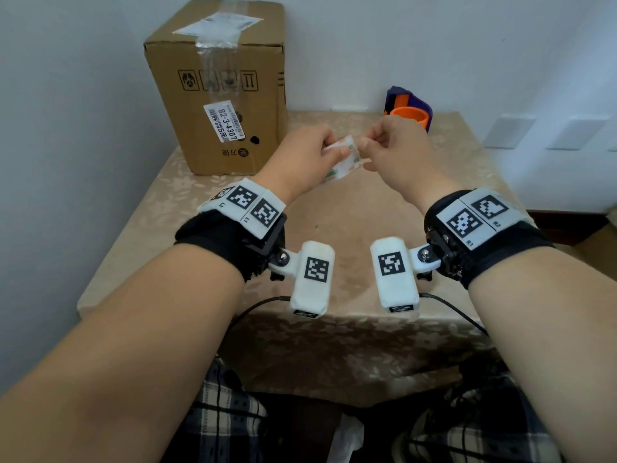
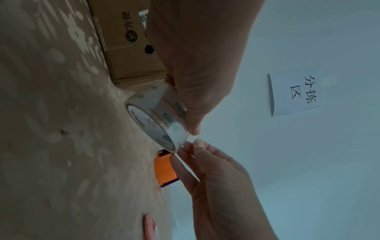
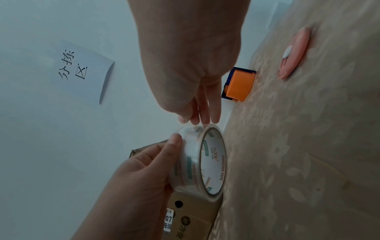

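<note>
Clear tape roll (image 3: 190,162), "TAPE" printed inside, gripped by left hand (image 3: 139,178); right hand (image 3: 189,65) pinches tape end (image 2: 193,139). Carton (image 1: 217,78) label (image 1: 224,121): "82-3-4307".

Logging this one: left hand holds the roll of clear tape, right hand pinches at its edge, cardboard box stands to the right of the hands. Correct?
Not quite. The cardboard box stands to the left of the hands, as the head view shows. The rest holds: the left hand holds the roll of clear tape, and the right hand pinches at its edge.

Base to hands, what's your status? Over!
Left hand grips tape roll. Right hand pinches tape end at the roll. Cardboard box, orange dispenser behind, not blocking.
</note>
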Available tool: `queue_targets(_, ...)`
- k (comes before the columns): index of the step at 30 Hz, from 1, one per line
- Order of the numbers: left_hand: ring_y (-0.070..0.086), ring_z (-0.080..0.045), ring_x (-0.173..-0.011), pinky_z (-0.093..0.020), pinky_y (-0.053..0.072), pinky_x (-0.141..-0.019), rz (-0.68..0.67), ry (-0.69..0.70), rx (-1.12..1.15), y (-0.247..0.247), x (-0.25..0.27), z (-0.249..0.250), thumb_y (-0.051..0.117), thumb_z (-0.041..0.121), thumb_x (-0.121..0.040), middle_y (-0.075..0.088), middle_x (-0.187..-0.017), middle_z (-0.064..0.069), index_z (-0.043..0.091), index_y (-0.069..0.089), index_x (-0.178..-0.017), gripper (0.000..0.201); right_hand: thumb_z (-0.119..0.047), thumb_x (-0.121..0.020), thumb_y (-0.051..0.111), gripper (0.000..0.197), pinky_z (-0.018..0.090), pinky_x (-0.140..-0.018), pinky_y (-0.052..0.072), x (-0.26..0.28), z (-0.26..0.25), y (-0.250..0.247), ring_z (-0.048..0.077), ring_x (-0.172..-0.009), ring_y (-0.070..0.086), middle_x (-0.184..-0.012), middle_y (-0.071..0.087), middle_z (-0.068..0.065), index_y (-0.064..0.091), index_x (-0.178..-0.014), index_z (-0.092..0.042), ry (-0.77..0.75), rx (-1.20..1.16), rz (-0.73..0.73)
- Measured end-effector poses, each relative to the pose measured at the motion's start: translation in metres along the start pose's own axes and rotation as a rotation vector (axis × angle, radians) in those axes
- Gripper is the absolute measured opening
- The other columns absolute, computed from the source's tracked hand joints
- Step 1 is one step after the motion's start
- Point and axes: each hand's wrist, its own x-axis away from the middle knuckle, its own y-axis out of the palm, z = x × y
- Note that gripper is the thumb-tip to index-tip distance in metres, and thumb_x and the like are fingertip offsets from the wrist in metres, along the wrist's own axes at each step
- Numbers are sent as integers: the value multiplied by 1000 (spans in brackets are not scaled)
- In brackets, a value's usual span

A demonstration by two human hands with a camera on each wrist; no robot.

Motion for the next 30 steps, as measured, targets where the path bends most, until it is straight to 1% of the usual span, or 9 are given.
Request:
queue_targets(4,47,-18,-77,-28,34,-65,8,-39,-64,2,-2,-5,53,30,-94,52,-84,-1,10,54,-92,20,-4,-92,53,5,46,-78,59,4,-5,1,28,-74,64,-67,57,5,56,-88,-3,23,-59,-49)
queue_targets(7,48,-21,-83,-30,35,-70,-3,-57,-96,2,-1,-9,51,30,-94,52,-90,-5,5,56,-101,26,-5,-92,52,14,37,-72,59,5,-9,3,23,-72,65,-79,61,13,59,-99,6,2,-34,-76)
queue_targets(11,46,-18,-81,-29,32,-69,-24,-65,-80,4,0,-8,51,31,-95,51,-87,-2,6,55,-103,26,-7,-91,53,15,24,-68,54,3,-8,2,17,-67,62,-79,62,11,60,-99,3,-18,-16,-52)
queue_targets(13,47,-17,-78,-27,33,-66,-27,-60,-37,3,0,-7,52,32,-94,49,-78,3,11,54,-97,21,-9,-91,53,13,12,-62,47,1,-7,-1,12,-64,59,-80,62,8,61,-97,-1,-6,-31,-19)
queue_targets(15,50,-16,-78,-24,36,-61,-89,-40,43,-1,3,-5,53,29,-94,50,-76,8,12,57,-103,19,-12,-91,53,10,4,-56,42,-1,-4,-3,11,-70,58,-80,60,3,61,-95,-7,-2,-16,0)
queue_targets(19,58,-13,-87,-27,48,-81,-270,-34,213,-10,9,0,52,7,-91,61,-93,3,11,58,-120,29,-11,-91,53,9,11,-63,39,-4,2,-7,15,-83,56,-75,55,-5,61,-94,-9,-1,41,27)
queue_targets(22,54,-9,-78,-15,44,-67,-191,-37,174,-10,8,0,55,11,-92,58,-88,5,10,60,-120,29,-12,-91,53,9,7,-60,40,-4,-1,-7,13,-81,54,-78,56,-3,61,-93,-9,-18,63,24)
queue_targets(26,58,-12,-85,-24,47,-75,-127,-60,210,-11,6,-6,57,14,-91,62,-96,-1,9,62,-118,28,-10,-92,52,17,11,-63,39,1,-10,-2,12,-77,51,-87,58,6,62,-101,1,-94,80,-29)
queue_targets(30,56,-13,-84,-24,44,-77,-98,-67,154,-7,4,-8,58,15,-91,66,-103,-8,9,61,-122,32,-9,-92,53,15,14,-66,41,4,-18,-4,6,-68,51,-78,57,-1,62,-98,1,-129,55,-40)
